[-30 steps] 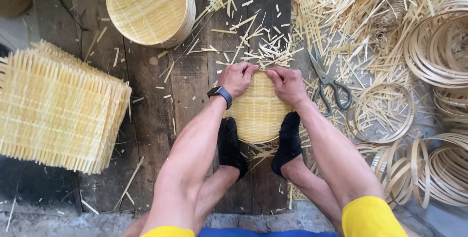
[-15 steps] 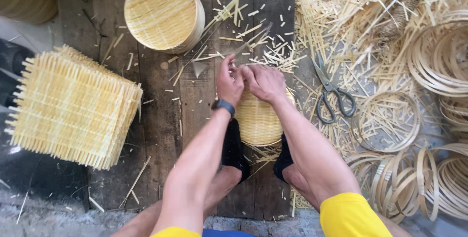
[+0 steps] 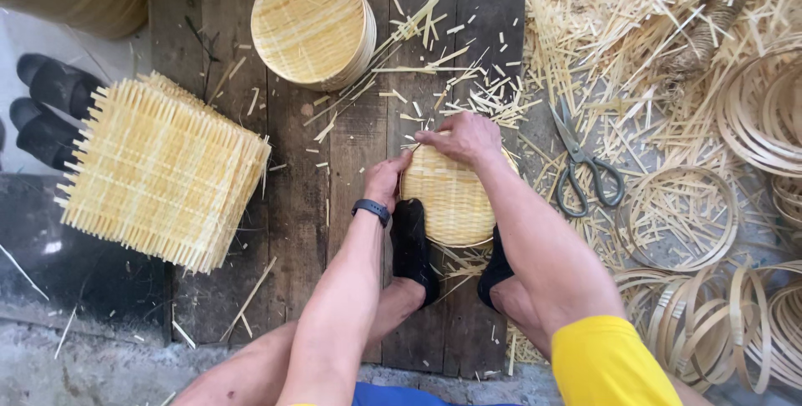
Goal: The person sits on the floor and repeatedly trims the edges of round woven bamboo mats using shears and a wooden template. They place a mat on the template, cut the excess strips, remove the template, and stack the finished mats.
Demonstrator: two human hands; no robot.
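Sandals: a dark pair on the pale floor at the far left.
Square mats: a stack of woven bamboo squares, left of the boards.
Finished rounds: a pile of woven discs on the plank platform.
Left hand: clenched on the left edge of the round mat; a dark band sits at the wrist.
Round mat: upright between the dark-socked feet, near the middle of the boards.
Right hand: grasping the mat's top rim, fingers curled over it.
Doing it well: likely steady foot pressure, both hands working the rim evenly.
Scissors: lying just right, among bamboo offcuts.
Hoops: bent bamboo rings heaped at the far right.
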